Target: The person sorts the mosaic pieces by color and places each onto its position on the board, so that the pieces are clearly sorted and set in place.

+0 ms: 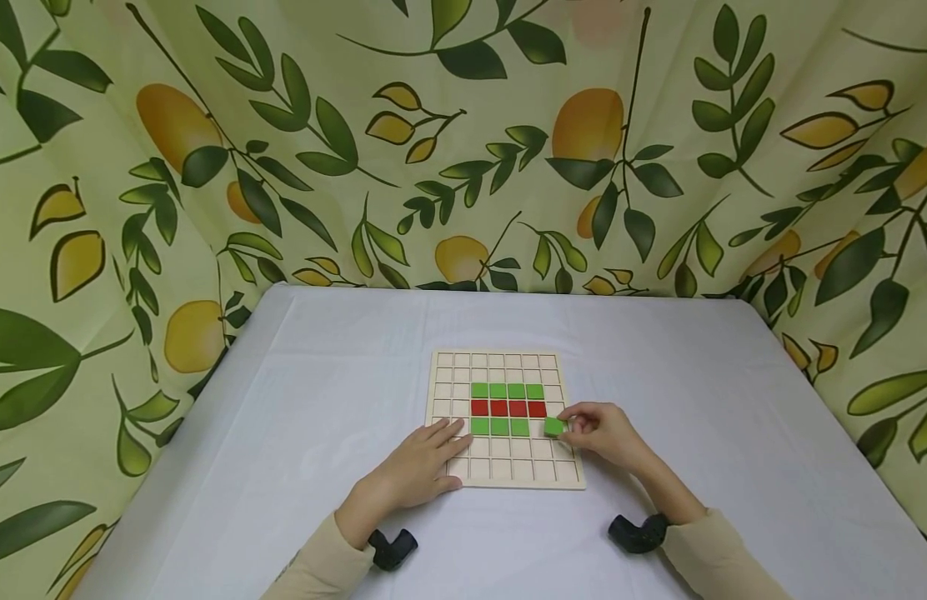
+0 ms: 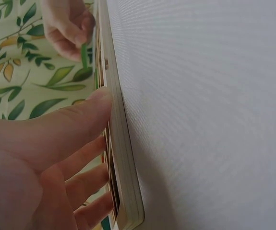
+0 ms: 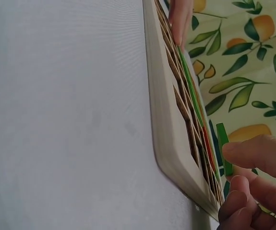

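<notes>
A pale wooden grid board [image 1: 501, 472] lies flat on the table, with square recesses across it. In its middle, a row of red tiles [image 1: 498, 408] sits between an upper row of green tiles [image 1: 506, 391] and a lower row of three green tiles [image 1: 498, 427]. My right hand [image 1: 604, 433] pinches a green square tile [image 1: 553, 427] between thumb and fingers; the right wrist view shows this tile [image 3: 224, 149] edge-on, raised over the board. My left hand [image 1: 414, 467] rests on the board's left side with fingers extended, its thumb [image 2: 99, 103] at the near edge.
A white cloth [image 1: 283, 433] covers the table under the board. Behind and at both sides hangs a curtain [image 1: 463, 150] printed with leaves and fruit. Black curved devices [image 1: 638, 533] sit at both wrists, by the beige sleeves [image 1: 722, 557].
</notes>
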`<state>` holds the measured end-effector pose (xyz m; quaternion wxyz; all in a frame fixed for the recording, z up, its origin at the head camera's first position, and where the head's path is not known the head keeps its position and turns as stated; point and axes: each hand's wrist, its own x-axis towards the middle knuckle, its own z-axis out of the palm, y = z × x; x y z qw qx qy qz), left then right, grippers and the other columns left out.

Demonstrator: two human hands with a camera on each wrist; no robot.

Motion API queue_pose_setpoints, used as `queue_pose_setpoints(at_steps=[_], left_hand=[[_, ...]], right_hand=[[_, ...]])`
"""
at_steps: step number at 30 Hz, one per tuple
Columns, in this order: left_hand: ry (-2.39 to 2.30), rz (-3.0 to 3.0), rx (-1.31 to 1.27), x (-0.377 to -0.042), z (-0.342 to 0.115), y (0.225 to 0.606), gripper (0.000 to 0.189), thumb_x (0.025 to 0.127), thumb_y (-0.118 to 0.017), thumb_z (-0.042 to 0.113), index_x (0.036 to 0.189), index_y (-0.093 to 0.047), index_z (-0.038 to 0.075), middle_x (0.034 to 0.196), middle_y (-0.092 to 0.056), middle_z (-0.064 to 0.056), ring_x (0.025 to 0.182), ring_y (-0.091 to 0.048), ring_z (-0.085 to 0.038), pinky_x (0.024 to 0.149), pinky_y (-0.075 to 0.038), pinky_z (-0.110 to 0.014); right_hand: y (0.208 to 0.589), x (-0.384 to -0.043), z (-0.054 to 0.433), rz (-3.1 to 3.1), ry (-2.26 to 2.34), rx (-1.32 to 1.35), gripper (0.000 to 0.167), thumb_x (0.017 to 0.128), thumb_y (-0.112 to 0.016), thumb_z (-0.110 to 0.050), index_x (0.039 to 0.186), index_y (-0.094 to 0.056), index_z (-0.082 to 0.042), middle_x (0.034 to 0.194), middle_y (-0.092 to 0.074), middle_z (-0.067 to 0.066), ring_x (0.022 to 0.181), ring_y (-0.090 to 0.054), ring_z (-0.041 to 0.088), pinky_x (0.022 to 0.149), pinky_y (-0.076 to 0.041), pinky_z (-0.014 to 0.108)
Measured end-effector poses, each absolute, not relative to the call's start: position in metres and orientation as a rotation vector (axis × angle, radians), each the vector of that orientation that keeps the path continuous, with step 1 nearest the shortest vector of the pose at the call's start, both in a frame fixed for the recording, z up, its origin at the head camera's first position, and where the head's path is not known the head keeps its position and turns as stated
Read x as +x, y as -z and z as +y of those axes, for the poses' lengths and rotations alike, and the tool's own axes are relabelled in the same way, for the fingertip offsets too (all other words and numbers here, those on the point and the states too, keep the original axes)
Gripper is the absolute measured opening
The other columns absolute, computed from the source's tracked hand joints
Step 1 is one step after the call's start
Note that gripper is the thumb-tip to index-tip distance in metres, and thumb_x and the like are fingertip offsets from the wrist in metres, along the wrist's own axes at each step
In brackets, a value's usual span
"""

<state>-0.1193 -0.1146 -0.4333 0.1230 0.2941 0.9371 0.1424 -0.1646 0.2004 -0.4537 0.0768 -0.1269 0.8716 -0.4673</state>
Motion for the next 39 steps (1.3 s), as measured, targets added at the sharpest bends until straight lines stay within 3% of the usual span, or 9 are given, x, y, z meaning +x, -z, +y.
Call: queue_pose_setpoints(at_steps=[39], left_hand=[[-0.396,2.723,0.868,-0.119,-0.114,0.432,0.060,0.094,-0.060,0.031,0.147,-0.041,0.012,0.159,-0.033,-0.011,0.148,-0.030,-0.032,0.119,-0.031,-0.050]], right_hand=[[0.454,-0.172,0.186,2.643,1.236,-0.454,0.022,0.076,-0.074,-0.003,0.097,-0.070,0.003,0.066,-0.053,0.000,0.058,-0.043,0.002,0.049,-0.036,0.014]])
